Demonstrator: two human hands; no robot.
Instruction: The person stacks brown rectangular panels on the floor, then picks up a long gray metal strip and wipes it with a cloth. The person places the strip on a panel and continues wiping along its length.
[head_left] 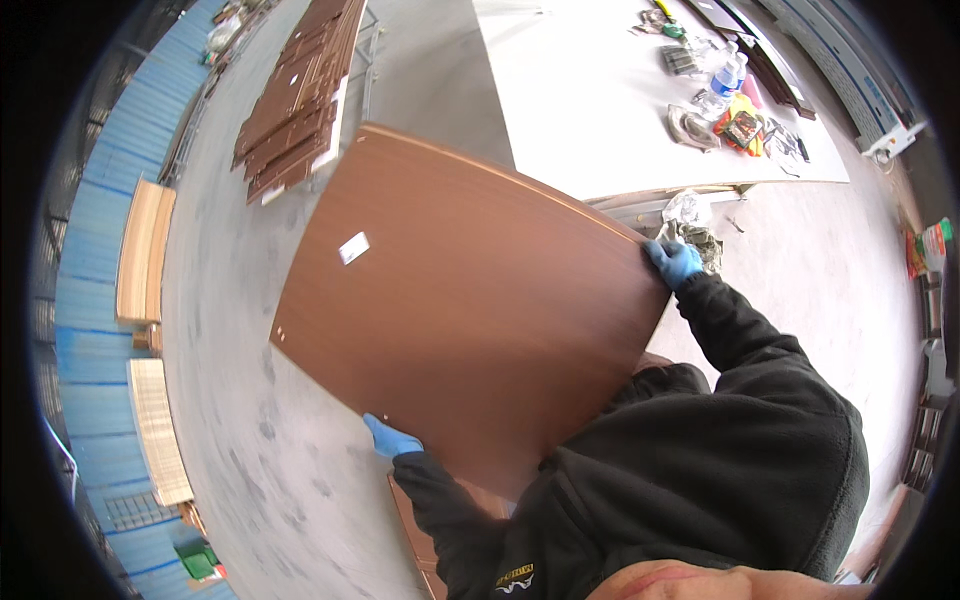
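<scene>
A large brown wood panel (470, 310) is held up in front of my body, its broad face toward me. A small white label (354, 248) sticks to that face, and small holes show near its corners. My right hand (675, 262), in a blue glove, is closed over the panel's right edge near the upper corner. Along the lower left edge, my left hand (392, 437), gloved in blue too, grips the panel; some of its fingers are hidden behind it. The panel's near end lies close against my black jacket (720, 470).
Beyond the panel stands a white table (570, 90) with water bottles (720, 85) and small bags. At the far left, a rack carries stacked brown panels (300, 100). Pale board stacks (158, 430) stand along the blue wall. Another brown panel (415, 530) shows below my left arm.
</scene>
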